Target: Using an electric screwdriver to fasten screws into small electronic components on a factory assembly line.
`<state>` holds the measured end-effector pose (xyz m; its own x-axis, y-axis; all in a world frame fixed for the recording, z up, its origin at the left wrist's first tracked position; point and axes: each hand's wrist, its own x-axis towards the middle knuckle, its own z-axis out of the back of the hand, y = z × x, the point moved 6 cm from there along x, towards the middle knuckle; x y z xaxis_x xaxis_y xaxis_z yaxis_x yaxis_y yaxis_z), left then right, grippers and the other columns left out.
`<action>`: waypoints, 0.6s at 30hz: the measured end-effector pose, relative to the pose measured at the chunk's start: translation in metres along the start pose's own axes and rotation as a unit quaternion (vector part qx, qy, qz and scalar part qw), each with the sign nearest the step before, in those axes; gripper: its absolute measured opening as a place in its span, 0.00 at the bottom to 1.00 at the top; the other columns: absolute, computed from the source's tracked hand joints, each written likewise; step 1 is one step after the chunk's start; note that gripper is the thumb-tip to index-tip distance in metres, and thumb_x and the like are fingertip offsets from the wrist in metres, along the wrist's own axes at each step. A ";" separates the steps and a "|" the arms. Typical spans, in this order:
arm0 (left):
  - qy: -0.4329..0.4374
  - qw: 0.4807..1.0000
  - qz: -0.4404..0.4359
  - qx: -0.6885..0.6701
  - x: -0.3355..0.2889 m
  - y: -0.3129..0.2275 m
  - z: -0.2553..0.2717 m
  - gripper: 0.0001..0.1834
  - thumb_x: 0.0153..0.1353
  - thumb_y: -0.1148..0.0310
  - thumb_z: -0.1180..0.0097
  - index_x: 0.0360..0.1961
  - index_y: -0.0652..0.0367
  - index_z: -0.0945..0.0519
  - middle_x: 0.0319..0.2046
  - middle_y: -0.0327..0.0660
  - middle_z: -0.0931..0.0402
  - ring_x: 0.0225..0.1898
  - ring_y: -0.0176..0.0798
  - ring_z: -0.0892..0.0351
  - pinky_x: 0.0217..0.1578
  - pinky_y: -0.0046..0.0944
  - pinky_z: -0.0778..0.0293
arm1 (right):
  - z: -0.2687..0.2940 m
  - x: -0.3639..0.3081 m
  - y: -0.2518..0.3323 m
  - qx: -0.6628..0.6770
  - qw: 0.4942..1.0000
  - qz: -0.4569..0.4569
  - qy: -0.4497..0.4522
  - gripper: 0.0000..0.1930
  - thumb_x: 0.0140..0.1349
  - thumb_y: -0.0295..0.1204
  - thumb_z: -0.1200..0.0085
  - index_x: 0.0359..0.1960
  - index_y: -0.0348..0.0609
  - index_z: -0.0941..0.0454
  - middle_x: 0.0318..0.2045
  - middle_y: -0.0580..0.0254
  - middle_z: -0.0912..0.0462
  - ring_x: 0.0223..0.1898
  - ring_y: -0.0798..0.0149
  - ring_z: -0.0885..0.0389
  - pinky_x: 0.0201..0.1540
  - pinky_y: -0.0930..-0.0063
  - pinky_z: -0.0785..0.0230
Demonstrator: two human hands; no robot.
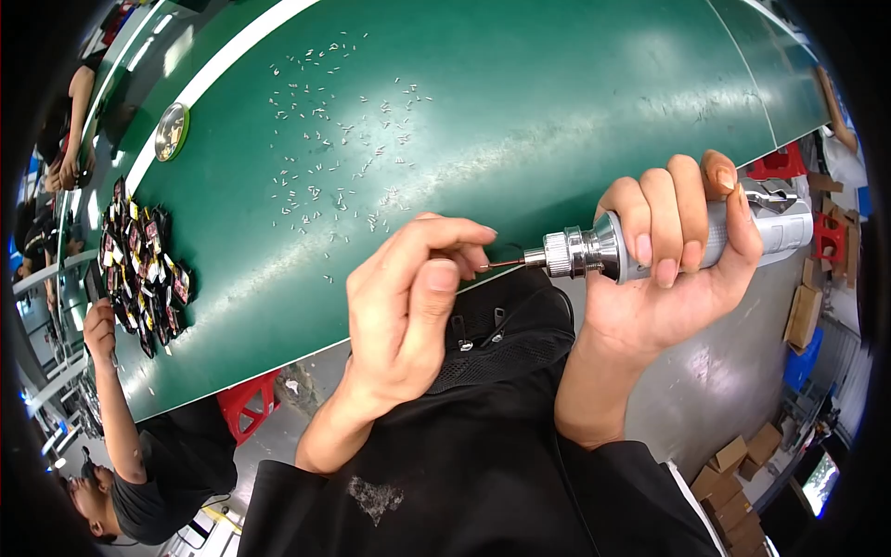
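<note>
Your right hand (pixel 673 255) wraps its grip fully around the silver rotary tool (pixel 650 243), held above the green counter (pixel 483 111) edge, long axis level, thin bit pointing left. Your left hand (pixel 408 306) pinches shut at the bit's tip; what it holds is hidden.

Green bench (pixel 557 102) with a white stripe (pixel 232 56) near its far edge. Small pale slivers (pixel 334 139) scattered across its middle. Round metal tin (pixel 172 131) with a yellow-green rim beside the stripe, toward the left end. Heap of small dark packets (pixel 139 269) with coloured labels at the left end. Co-worker's arm (pixel 111 371) reaching up to that heap from the near edge. Red stool (pixel 246 406) below the near edge. Cardboard boxes (pixel 733 473) on the grey floor (pixel 715 362) beyond the right end.
</note>
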<state>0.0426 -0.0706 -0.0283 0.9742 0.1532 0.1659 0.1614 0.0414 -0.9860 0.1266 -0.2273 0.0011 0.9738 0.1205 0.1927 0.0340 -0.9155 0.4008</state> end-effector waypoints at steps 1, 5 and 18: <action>-0.011 1.000 0.001 -0.002 0.000 -0.002 0.007 0.20 0.70 0.60 0.57 0.42 0.70 0.24 0.27 0.43 0.25 0.29 0.32 0.27 0.31 0.30 0.31 | 0.000 0.001 0.000 0.005 1.000 0.001 -0.003 0.07 0.64 0.29 0.57 0.35 0.38 0.31 0.13 0.72 0.39 0.12 0.75 0.42 0.21 0.77 0.41; -0.077 0.991 -0.023 0.110 0.011 -0.019 0.044 0.10 0.67 0.71 0.51 0.34 0.69 0.24 0.26 0.42 0.24 0.27 0.31 0.27 0.28 0.28 0.32 | -0.004 0.007 -0.003 0.023 1.000 0.009 0.010 0.06 0.64 0.29 0.57 0.35 0.39 0.31 0.12 0.72 0.40 0.12 0.76 0.43 0.21 0.78 0.42; -0.142 0.772 0.023 0.619 0.211 0.005 0.222 0.21 0.57 0.63 0.43 0.48 0.64 0.30 0.39 0.53 0.25 0.43 0.52 0.24 0.44 0.49 0.28 | 0.038 0.000 -0.015 0.106 0.986 -0.042 -0.120 0.05 0.64 0.30 0.58 0.33 0.43 0.34 0.11 0.71 0.42 0.09 0.75 0.44 0.17 0.77 0.42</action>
<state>0.2140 0.1808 0.0051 0.8721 0.3855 0.3014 -0.3176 0.9145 -0.2506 0.1345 -0.2285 -0.0393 0.9899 0.1285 -0.0605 0.1383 -0.9689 0.2050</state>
